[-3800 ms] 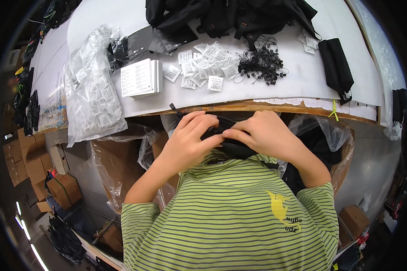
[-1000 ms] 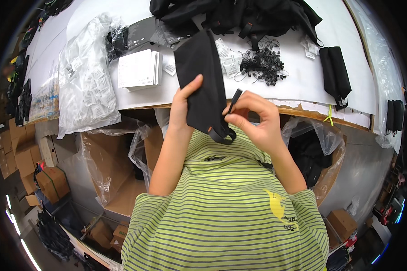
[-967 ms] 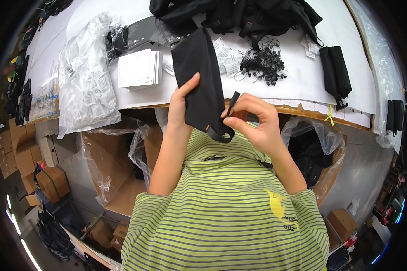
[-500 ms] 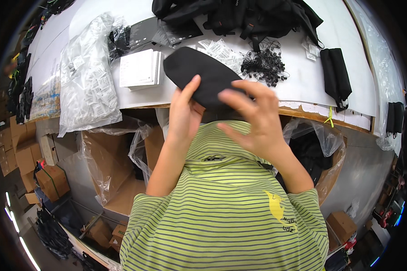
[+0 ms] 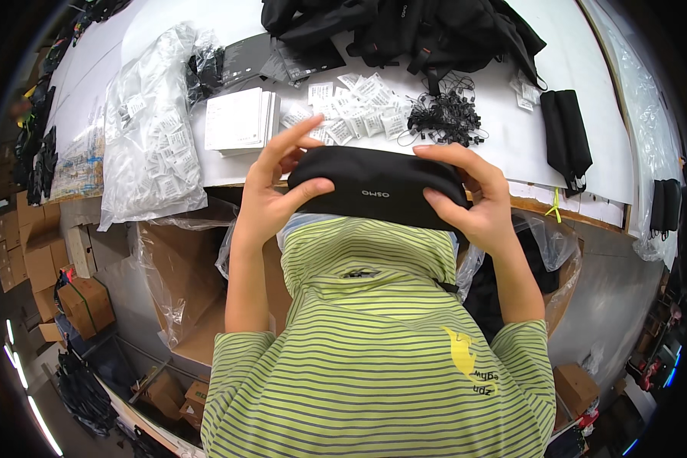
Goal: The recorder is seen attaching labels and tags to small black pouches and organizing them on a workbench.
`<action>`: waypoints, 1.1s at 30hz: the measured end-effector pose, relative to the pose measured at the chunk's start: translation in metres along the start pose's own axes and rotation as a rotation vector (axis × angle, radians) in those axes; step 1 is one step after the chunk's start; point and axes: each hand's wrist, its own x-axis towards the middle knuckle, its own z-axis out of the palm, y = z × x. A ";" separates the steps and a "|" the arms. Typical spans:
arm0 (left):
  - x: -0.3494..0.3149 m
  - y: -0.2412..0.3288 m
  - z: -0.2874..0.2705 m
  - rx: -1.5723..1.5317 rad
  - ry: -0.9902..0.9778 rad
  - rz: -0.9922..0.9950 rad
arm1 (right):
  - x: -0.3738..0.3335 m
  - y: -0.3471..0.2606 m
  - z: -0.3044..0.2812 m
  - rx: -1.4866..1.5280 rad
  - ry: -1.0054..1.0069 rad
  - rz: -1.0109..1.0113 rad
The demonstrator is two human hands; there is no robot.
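A long black soft pouch (image 5: 374, 183) with rounded ends and small light lettering lies level between my hands, just off the table's front edge. My left hand (image 5: 278, 183) grips its left end, thumb on the near face and a finger raised above the top. At the other end, my right hand (image 5: 473, 191) holds it with the thumb on the near face and fingers over the top. Just beyond the pouch are small white packets (image 5: 355, 107), a tangle of black cords with small tags (image 5: 443, 114) and a stack of white cards (image 5: 237, 118).
A clear bag of white packets (image 5: 149, 130) lies on the left of the white table (image 5: 504, 114). Black bags (image 5: 404, 30) fill the far side. Another black pouch (image 5: 566, 137) rests at right. Plastic-lined cardboard boxes (image 5: 183, 267) stand under the table edge.
The pouch has turned from tilted to level, its lettered face now showing, and come nearer to me. My right hand has gone from loose, moving fingers to gripping the right end.
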 end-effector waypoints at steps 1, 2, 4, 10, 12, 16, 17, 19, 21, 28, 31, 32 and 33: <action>0.003 0.007 0.007 -0.060 0.051 0.065 | 0.002 0.002 -0.004 -0.070 -0.034 -0.062; 0.003 0.009 0.005 -0.062 0.048 0.065 | 0.003 0.002 -0.008 -0.140 -0.068 -0.123; 0.003 0.011 -0.002 0.171 -0.047 0.117 | 0.001 -0.008 -0.016 -0.248 -0.100 -0.042; 0.003 0.023 0.002 0.241 -0.153 0.025 | -0.008 -0.007 -0.035 -0.338 -0.376 0.079; 0.004 0.024 0.006 0.262 -0.225 -0.033 | -0.010 -0.011 -0.040 -0.366 -0.408 0.123; 0.004 0.027 0.006 0.301 -0.188 0.032 | -0.012 -0.010 -0.062 -0.318 -0.404 0.217; 0.001 0.024 -0.002 0.397 -0.059 0.014 | -0.012 -0.011 -0.075 -0.359 -0.331 0.229; -0.002 0.019 -0.028 0.629 0.168 0.042 | -0.018 -0.025 -0.103 -0.478 -0.153 0.265; -0.001 0.019 -0.049 0.778 0.342 0.071 | -0.032 -0.036 -0.134 -0.624 0.106 0.301; 0.000 -0.027 -0.106 1.058 0.595 -0.156 | -0.055 -0.011 -0.245 -0.935 0.890 0.147; 0.000 -0.054 -0.117 1.092 0.550 -0.212 | -0.057 0.046 -0.284 -1.269 0.801 0.014; 0.000 -0.055 -0.114 1.093 0.552 -0.212 | -0.060 0.066 -0.284 -1.243 0.766 0.142; 0.006 -0.054 -0.109 1.094 0.519 -0.212 | -0.070 0.091 -0.290 -1.229 0.709 0.157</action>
